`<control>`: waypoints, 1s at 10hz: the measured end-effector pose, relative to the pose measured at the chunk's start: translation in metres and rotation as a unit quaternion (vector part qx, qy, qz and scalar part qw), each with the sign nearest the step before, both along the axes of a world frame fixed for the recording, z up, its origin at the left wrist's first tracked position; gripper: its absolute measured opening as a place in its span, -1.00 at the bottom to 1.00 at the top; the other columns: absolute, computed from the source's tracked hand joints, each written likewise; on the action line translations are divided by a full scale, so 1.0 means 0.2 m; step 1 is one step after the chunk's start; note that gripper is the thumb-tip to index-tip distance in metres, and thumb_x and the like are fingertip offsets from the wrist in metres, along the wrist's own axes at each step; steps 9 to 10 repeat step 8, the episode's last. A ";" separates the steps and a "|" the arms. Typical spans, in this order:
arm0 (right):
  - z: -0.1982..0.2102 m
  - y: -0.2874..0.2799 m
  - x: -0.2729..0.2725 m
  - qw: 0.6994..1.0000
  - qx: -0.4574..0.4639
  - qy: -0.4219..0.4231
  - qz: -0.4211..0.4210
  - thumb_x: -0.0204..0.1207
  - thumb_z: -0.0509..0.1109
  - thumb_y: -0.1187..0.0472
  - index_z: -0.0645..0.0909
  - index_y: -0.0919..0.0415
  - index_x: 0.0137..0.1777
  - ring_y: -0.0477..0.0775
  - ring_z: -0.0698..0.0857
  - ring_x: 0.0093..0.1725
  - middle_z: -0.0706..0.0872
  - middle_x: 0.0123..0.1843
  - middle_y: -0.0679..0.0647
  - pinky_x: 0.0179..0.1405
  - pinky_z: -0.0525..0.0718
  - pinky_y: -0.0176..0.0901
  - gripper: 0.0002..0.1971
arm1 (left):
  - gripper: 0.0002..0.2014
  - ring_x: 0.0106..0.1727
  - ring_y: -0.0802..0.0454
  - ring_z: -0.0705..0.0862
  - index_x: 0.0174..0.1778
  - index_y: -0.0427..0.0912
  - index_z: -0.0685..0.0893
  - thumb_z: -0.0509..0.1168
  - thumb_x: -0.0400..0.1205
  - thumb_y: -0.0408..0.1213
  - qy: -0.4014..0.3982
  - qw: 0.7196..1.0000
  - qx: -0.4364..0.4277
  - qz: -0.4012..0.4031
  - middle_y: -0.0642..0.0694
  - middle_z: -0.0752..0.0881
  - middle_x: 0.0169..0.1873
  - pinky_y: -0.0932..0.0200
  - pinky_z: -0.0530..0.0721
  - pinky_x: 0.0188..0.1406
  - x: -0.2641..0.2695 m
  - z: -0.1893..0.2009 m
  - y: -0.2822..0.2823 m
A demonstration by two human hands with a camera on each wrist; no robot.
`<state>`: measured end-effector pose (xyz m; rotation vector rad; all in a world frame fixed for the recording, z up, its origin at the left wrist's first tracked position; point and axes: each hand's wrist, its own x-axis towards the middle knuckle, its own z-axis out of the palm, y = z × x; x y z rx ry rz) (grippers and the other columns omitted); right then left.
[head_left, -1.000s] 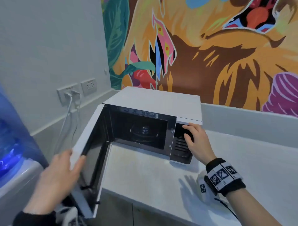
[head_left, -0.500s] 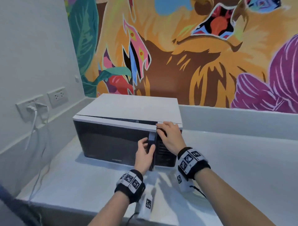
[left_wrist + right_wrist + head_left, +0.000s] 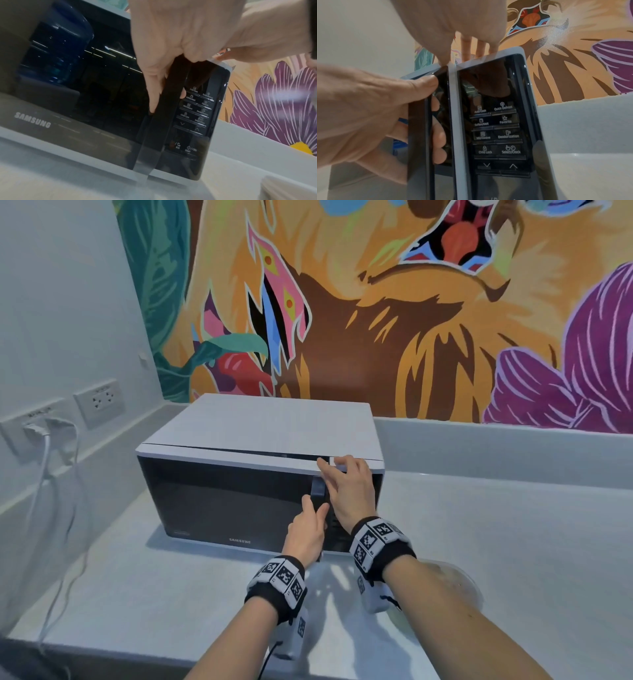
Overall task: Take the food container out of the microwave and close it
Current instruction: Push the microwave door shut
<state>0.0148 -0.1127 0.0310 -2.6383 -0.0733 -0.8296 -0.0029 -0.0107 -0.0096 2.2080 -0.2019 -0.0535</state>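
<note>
The white microwave point(image 3: 260, 422) stands on the counter with its dark glass door point(image 3: 222, 501) swung in against the body; a thin gap shows along the top. My left hand point(image 3: 308, 529) grips the black vertical door handle point(image 3: 318, 491), fingers curled behind it point(image 3: 438, 135). My right hand point(image 3: 346, 484) rests on the microwave's top right corner above the control panel point(image 3: 496, 128), fingers straight point(image 3: 465, 44) and holding nothing. A translucent rounded container point(image 3: 459, 587) lies on the counter, mostly hidden by my right forearm.
The white counter point(image 3: 513, 542) runs right of the microwave, with a raised ledge and a painted wall behind. Wall sockets point(image 3: 99, 402) with white cables point(image 3: 44, 460) plugged in sit on the left wall. The counter's front edge is close below my forearms.
One second ago the door stood wide open with my left hand on its edge. The door has since swung in, and my left hand now holds the handle. The right hand moved up to the top corner.
</note>
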 end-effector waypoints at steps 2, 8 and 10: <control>0.00 0.03 0.01 0.999 -0.018 -0.018 -0.027 0.56 0.31 0.19 0.60 0.00 0.26 0.25 0.58 0.10 0.69 0.10 0.18 0.12 0.62 0.06 -0.72 | -0.58 0.15 -0.46 0.62 0.32 -0.17 0.24 -0.10 0.69 0.06 0.005 1.000 -0.011 0.004 -0.39 0.72 0.09 -0.27 0.55 0.21 0.02 0.00 -0.02; 0.04 0.02 -0.04 0.999 -0.036 0.035 -0.001 0.60 0.22 0.14 0.49 0.09 0.37 0.25 0.50 0.29 0.60 0.29 0.18 0.41 0.49 0.12 -0.66 | -0.51 0.25 -0.38 0.62 0.48 -0.19 0.18 -0.05 0.70 0.01 0.033 0.999 -0.010 -0.006 -0.39 0.64 0.28 -0.18 0.57 0.25 0.06 0.04 -0.02; 0.04 0.02 -0.04 0.999 -0.036 0.035 -0.001 0.60 0.22 0.14 0.49 0.09 0.37 0.25 0.50 0.29 0.60 0.29 0.18 0.41 0.49 0.12 -0.66 | -0.51 0.25 -0.38 0.62 0.48 -0.19 0.18 -0.05 0.70 0.01 0.033 0.999 -0.010 -0.006 -0.39 0.64 0.28 -0.18 0.57 0.25 0.06 0.04 -0.02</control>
